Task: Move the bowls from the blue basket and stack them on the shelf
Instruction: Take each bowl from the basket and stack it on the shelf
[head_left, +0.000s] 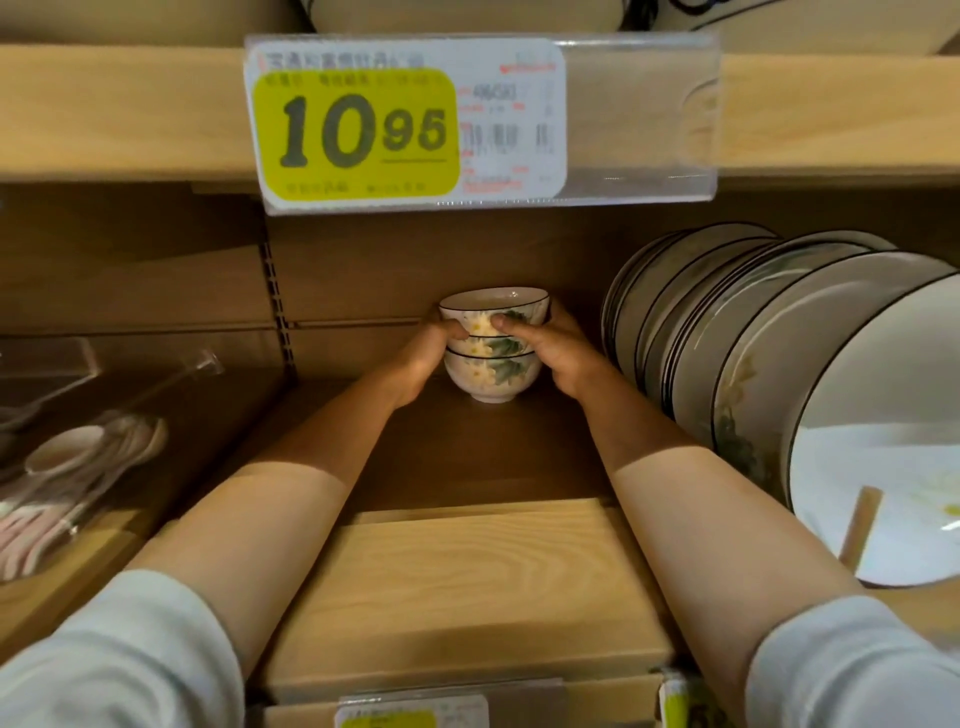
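A stack of three white bowls (492, 364) with yellow flowers, green leaves and dark rims stands deep on the wooden shelf (467, 457). My left hand (426, 353) grips the stack from its left side, thumb across the front of the top bowl. From the right, my right hand (561, 353) grips it the same way. Both arms reach far into the shelf. The blue basket is out of view.
A row of upright dark-rimmed plates (753, 374) leans at the right, close to my right arm. Pale spoons (78, 467) lie behind a clear divider at the left. A large price tag (405, 124) hangs from the shelf above. Bare shelf board lies in front of the bowls.
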